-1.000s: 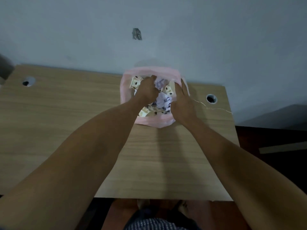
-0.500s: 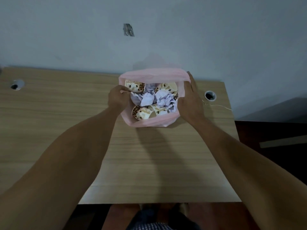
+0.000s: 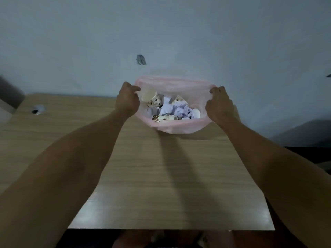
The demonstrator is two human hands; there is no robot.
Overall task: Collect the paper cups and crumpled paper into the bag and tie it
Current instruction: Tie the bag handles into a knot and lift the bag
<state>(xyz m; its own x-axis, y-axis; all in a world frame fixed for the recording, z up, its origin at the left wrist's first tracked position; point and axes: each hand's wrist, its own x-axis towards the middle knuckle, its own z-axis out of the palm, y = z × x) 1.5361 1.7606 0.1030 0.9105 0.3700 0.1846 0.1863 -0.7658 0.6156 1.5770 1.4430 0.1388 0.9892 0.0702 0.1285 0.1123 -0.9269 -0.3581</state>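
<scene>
Both hands moved to the bag [image 3: 179, 127] rim: left hand [image 3: 127, 102] and right hand [image 3: 219, 104] pinch it; thin plastic may slip, spilling cups [image 3: 151, 98].

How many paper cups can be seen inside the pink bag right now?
4 visible in the pink bag: an upright cup near the left hand, one at the back, one lying at the front, one at the right. Crumpled paper may hide more.
</scene>
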